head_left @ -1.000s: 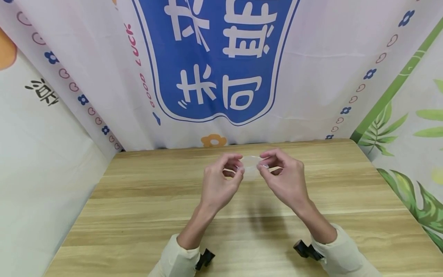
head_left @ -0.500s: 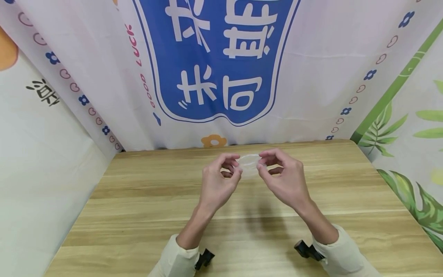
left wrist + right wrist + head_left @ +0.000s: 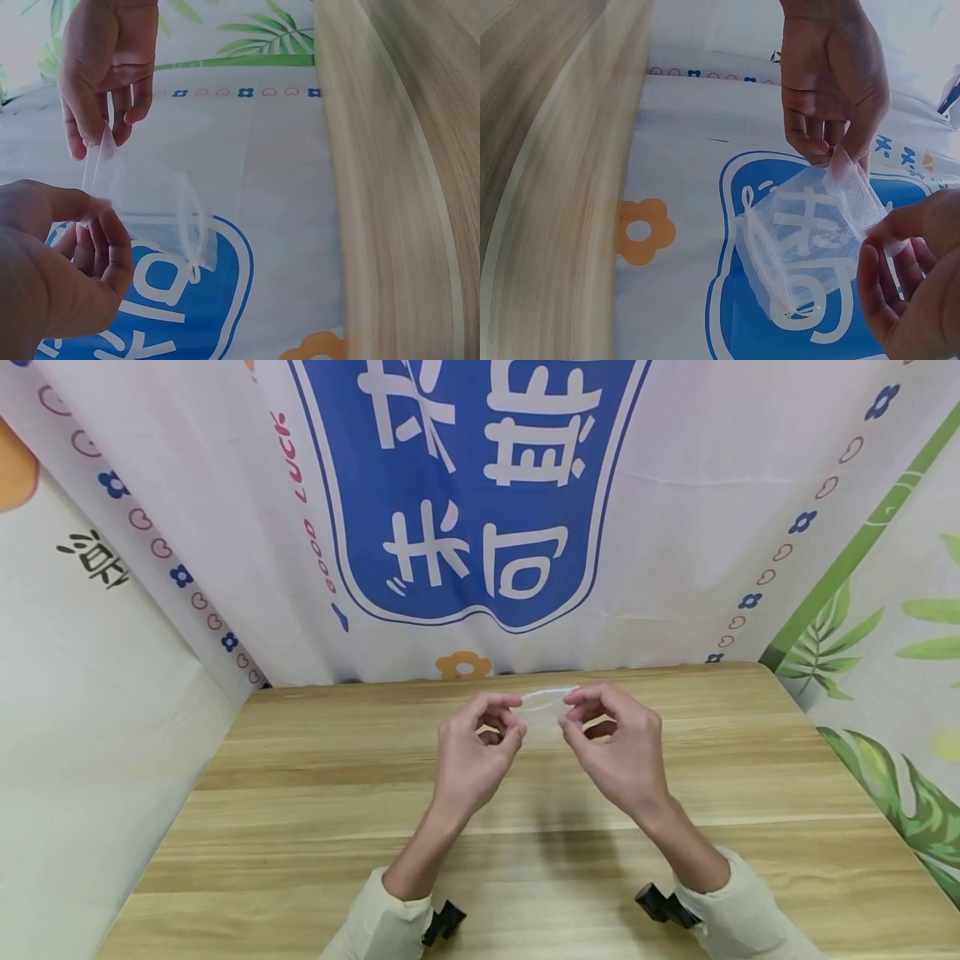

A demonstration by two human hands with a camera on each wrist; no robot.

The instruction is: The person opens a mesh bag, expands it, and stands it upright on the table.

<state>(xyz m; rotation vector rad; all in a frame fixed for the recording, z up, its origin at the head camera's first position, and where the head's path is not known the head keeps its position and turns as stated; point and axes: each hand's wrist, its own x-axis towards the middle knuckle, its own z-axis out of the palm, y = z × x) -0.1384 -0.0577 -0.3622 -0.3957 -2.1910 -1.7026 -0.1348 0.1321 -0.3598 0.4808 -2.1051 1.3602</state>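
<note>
A small sheer white mesh drawstring bag (image 3: 545, 717) hangs stretched between my two hands above the table. My left hand (image 3: 474, 764) pinches its edge between thumb and index finger. On the opposite corner of that edge, my right hand (image 3: 621, 756) pinches likewise. In the right wrist view the netting (image 3: 806, 225) hangs down away from the fingers, and a white cord with small loops (image 3: 765, 244) runs across its far part. The left wrist view shows the same cord (image 3: 196, 232) at the bag's lower end. Parts of the pinched edge are hidden by fingertips.
The wood-grain table (image 3: 337, 793) spans the space beneath the hands. Behind it hangs a white printed curtain (image 3: 675, 552) with a blue panel. Patterned cloth walls (image 3: 97, 693) close both sides. A black wrist mount (image 3: 667, 906) sits at each sleeve.
Both hands stay almost in place. The bag's upper edge has shifted, now showing as a bright line slanting up toward the right hand.
</note>
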